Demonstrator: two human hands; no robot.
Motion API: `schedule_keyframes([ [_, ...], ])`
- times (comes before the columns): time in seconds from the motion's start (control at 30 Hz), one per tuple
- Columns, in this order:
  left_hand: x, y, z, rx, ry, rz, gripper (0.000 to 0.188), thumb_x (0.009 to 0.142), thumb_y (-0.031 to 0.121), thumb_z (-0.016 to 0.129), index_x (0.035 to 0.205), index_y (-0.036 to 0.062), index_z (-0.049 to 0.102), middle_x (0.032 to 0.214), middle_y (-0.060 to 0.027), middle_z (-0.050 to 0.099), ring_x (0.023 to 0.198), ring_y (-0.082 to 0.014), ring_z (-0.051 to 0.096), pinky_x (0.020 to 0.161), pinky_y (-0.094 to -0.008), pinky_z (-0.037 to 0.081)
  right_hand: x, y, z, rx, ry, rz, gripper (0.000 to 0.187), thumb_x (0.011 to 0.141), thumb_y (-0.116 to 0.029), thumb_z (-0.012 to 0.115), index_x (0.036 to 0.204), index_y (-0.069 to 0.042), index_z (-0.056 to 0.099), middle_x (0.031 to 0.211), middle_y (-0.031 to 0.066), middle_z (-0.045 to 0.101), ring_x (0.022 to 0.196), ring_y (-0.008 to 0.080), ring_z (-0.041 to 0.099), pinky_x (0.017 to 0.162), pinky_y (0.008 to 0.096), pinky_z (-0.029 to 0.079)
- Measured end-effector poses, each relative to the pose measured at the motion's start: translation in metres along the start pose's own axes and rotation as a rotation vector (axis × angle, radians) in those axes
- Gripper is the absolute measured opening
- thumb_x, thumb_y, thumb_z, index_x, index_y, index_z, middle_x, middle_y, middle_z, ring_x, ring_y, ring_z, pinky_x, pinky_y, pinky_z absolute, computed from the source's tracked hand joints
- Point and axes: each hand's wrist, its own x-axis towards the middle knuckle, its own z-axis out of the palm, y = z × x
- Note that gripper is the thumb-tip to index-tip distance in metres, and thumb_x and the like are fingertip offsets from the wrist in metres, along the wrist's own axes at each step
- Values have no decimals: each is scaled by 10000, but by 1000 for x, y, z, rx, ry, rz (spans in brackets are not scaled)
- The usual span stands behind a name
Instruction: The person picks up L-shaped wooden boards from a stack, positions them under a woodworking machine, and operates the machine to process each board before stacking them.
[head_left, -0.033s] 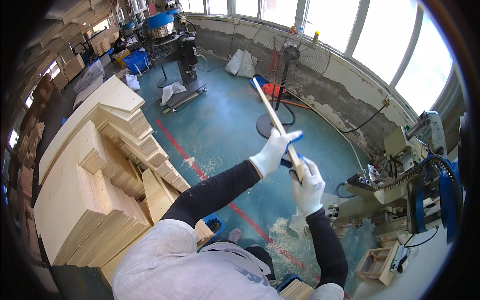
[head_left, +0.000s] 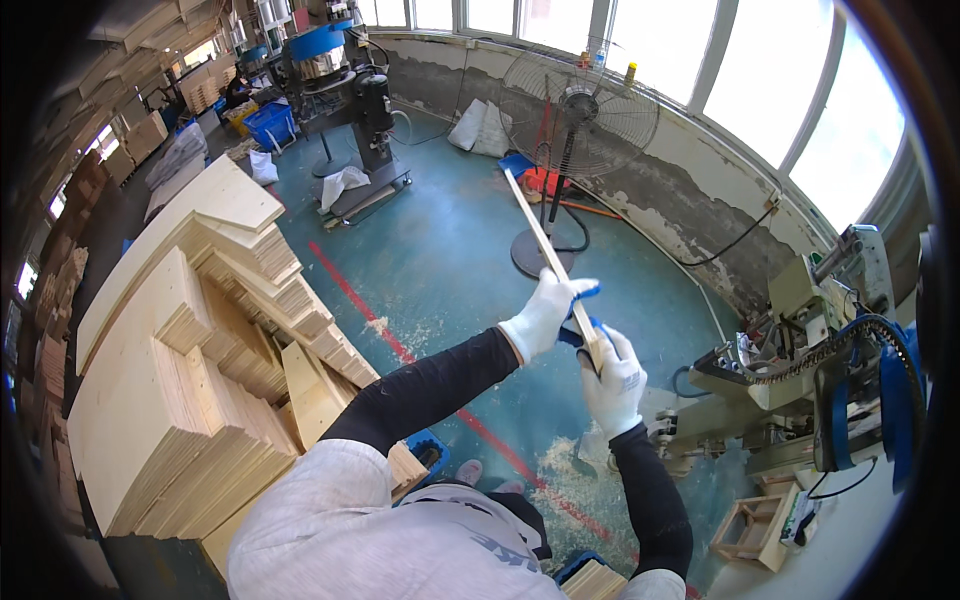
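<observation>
A long, thin, pale wooden strip slants away from me above the floor, its far end near the fan's base. My left hand, in a white glove with blue on the fingers, is closed on the strip near its close end. Just behind it, my right hand, gloved the same way, grips the close end. Both hands are held out in front of my body, with black sleeves on the forearms. The undersides of the fingers are partly hidden by the gloves and the strip.
Tall stacks of cut plywood panels stand at my left. A machine with a chain is on the right. Ahead stand a large pedestal fan and a machine with a blue-rimmed bowl. Sawdust lies near my feet.
The far end of the wooden strip has dipped slightly. Both hands keep their hold and have shifted very little.
</observation>
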Motion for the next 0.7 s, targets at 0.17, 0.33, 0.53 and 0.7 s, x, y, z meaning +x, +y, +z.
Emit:
schedule_keyframes([
  [0.17,57,-55,-23,4,-102,-197,72,937,111,578,917,44,590,763,-102,629,645,-235,650,580,-366,565,-25,50,14,137,-200,33,591,800,-232,822,1323,-52,614,1225,169,649,1071,338,656,894,403,550],
  [0.33,79,-81,-34,-128,-141,-83,296,854,4,625,1124,45,510,932,-70,590,815,-203,640,681,-362,565,-151,120,51,485,139,685,492,858,-235,792,1244,17,622,1219,126,624,1043,252,647,925,359,522],
  [0.53,126,-67,-10,-83,-355,-204,535,752,-6,675,1271,-38,550,1118,-112,642,1000,-201,642,887,-338,554,-311,131,89,974,952,1834,512,957,-553,648,1208,-108,614,998,26,634,829,187,607,725,363,543],
  [0.7,168,-17,-34,88,-460,-338,510,771,93,602,1270,8,538,1143,-136,621,1044,-264,644,959,-387,537,-215,117,101,1395,1630,1751,780,877,-727,616,1324,-92,539,1291,121,601,1187,359,584,1012,589,492],
])
